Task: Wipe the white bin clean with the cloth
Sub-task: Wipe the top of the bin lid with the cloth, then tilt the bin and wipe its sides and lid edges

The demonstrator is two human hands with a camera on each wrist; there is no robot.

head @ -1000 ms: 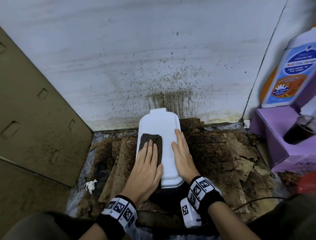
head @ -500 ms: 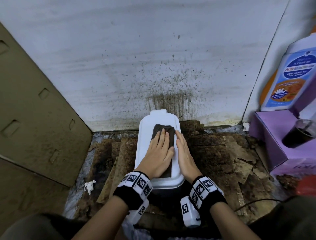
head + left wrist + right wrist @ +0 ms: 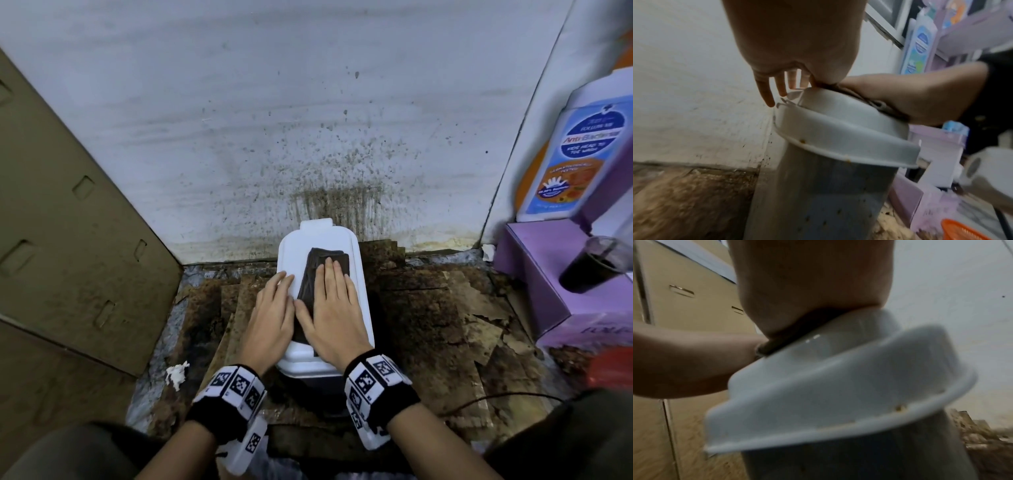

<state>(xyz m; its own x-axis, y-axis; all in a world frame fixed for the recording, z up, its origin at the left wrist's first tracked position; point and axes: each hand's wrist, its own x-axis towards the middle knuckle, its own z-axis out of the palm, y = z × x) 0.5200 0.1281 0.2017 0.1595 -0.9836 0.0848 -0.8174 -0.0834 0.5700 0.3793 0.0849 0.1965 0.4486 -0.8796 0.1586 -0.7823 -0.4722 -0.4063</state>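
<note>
The white bin (image 3: 357, 263) stands on the floor against the stained wall, lid closed. A dark folded cloth (image 3: 327, 257) lies on the lid. My right hand (image 3: 334, 301) presses flat on the cloth, fingers straight. Beside it, my left hand (image 3: 274, 308) rests flat on the lid's left edge, its fingers extended. In the left wrist view the lid (image 3: 838, 129) shows small orange specks on its rim, and the left hand's fingers (image 3: 766, 95) hang past the edge. In the right wrist view the cloth (image 3: 797, 331) is squeezed between my right hand (image 3: 807, 280) and the lid (image 3: 838, 378).
A brown cardboard panel (image 3: 68, 240) leans on the left. Torn, dirty cardboard (image 3: 445, 325) covers the floor around the bin. On the right stands a purple box (image 3: 565, 301) with a dark cup (image 3: 596, 270) and a wash bottle (image 3: 575, 154). A crumpled tissue (image 3: 176, 373) lies front left.
The left hand slid the cloth rightward across the lid, then came off it to the left edge. The right hand moved from the bare lid onto the cloth.
</note>
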